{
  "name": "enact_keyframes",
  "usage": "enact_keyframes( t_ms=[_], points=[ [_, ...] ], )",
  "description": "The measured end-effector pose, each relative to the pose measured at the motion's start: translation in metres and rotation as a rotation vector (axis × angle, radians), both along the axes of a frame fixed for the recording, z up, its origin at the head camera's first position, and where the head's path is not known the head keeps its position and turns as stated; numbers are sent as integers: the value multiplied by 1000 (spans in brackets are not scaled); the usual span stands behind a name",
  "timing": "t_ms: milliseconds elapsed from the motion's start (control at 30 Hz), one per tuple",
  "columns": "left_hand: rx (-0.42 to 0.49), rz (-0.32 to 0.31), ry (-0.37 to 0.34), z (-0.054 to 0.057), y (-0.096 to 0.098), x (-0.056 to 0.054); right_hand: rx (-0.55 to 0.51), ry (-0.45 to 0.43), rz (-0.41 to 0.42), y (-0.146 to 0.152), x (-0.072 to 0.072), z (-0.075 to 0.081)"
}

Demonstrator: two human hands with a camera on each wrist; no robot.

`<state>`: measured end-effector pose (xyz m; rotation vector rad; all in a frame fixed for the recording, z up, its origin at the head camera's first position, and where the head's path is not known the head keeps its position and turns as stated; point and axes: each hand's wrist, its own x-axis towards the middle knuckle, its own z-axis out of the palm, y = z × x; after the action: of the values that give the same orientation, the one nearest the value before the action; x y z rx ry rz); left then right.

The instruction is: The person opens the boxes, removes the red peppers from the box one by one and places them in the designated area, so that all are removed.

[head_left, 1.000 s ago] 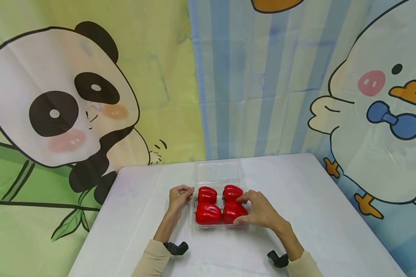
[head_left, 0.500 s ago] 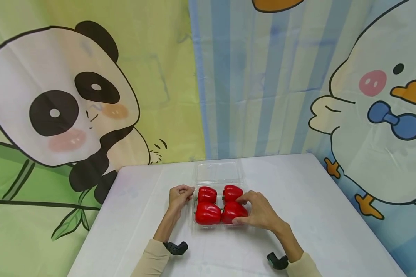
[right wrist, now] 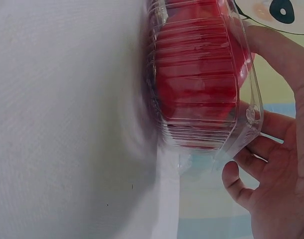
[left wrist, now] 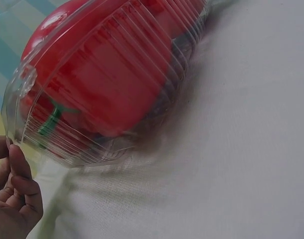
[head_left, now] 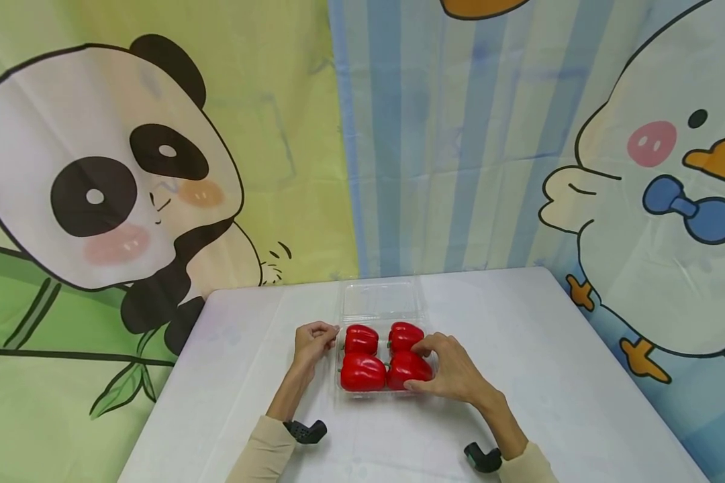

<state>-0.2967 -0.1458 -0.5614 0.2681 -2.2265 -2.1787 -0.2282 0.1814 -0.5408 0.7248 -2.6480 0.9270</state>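
Note:
Several red bell peppers sit in a clear plastic clamshell box point(head_left: 362, 395) with its lid point(head_left: 380, 300) folded back. My left hand point(head_left: 310, 345) pinches the box's left rim between thumb and finger, as the left wrist view shows on the clear wall point(left wrist: 16, 107). My right hand point(head_left: 456, 369) spans the front right bell pepper point(head_left: 407, 369), thumb at its near side and fingers at its far side. In the right wrist view those fingers reach over the rim, partly hidden behind the pepper. The front left pepper point(head_left: 362, 373) lies right beside it; a green stem point(left wrist: 51, 121) shows through the plastic.
The box rests on a white-covered table point(head_left: 519, 335), whose far edge meets a striped curtain point(head_left: 435, 168). A panda picture point(head_left: 115, 168) is on the left curtain and a white bird picture point(head_left: 658, 268) on the right one. Each wrist wears a black device point(head_left: 307, 433).
Almost nothing differs. My right thumb has slid very slightly left along the front right bell pepper, and the left hand keeps its place at the rim.

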Motion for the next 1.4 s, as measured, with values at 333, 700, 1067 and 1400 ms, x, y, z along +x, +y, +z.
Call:
enact_keyframes(
  t_ms=[333,700,1067,1400],
  points=[
    [-4,-5,13,0,-1,0,-7,16,8,-1,0,0],
    [-6,9,-13,1,0,-1,23,51,-47,-2,2,-2],
    [-23,8,-5,0,0,0,-2,2,-42,-5,2,-1],
    [-10,-2,-7,0,-2,-2,-85,-47,-13,-5,2,-3]
  ],
)
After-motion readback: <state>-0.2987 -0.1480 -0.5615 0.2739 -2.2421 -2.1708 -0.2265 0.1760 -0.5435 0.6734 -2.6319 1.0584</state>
